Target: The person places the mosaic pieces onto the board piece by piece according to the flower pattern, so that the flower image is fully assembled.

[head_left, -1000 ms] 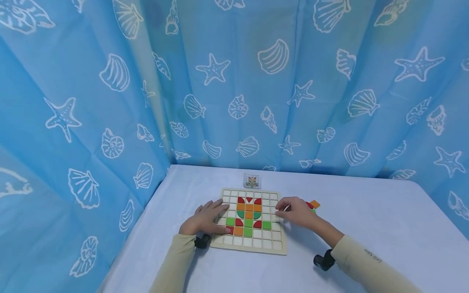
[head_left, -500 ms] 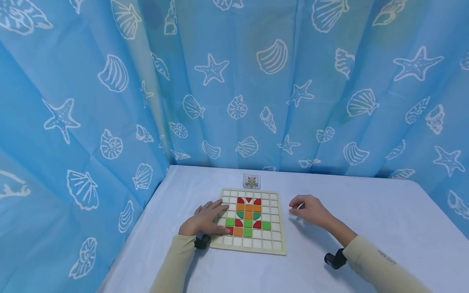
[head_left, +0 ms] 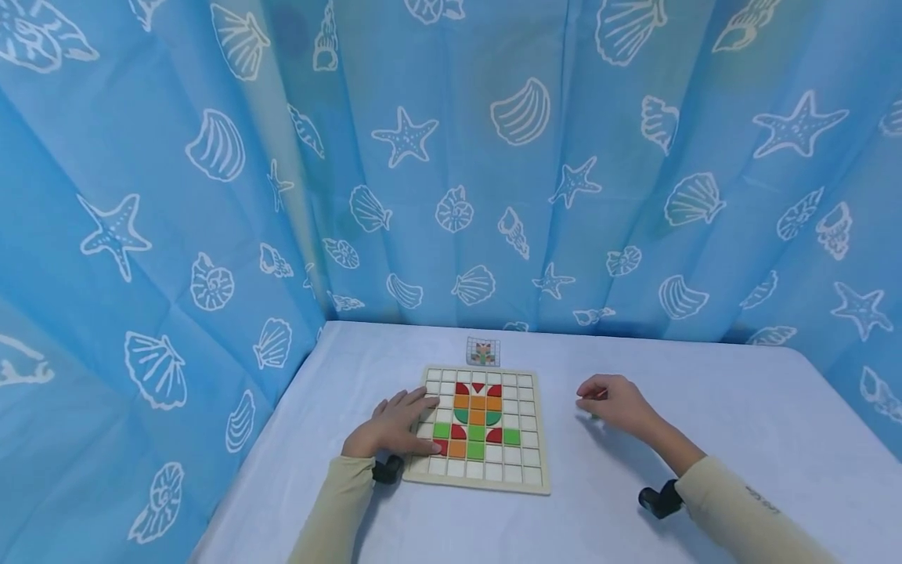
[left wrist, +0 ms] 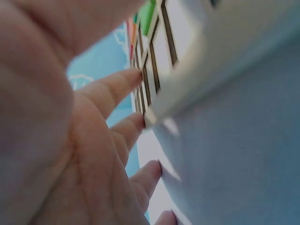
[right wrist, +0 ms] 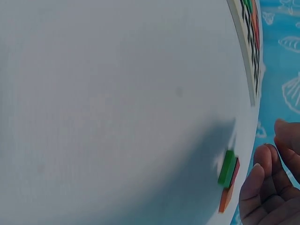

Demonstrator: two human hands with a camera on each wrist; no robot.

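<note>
My left hand [head_left: 395, 423] rests on the left side of a square wooden board [head_left: 479, 486]. Its fingers are spread over the edge, and the thumb touches a red tile [head_left: 440, 446] in the lower left. Red, orange and green tiles form a figure among the white squares. To the right of the board, my right hand [head_left: 620, 403] hovers above the table, fingers loosely curled. Between its thumb and fingers I see nothing held in the right wrist view. Close by lie a green piece [right wrist: 227, 168], a red piece [right wrist: 236, 168] and an orange piece [right wrist: 226, 199].
A small pattern card [head_left: 483, 352] lies just behind the board, showing a coloured figure on a grid. The white-covered table [head_left: 761, 407] extends to both sides. Blue curtains [head_left: 451, 157] with shell prints hang behind it and along the left.
My right hand has moved right, from the board's right edge to the loose pieces, which it now hides in the head view. The left hand and the tiles on the board stay as they were.
</note>
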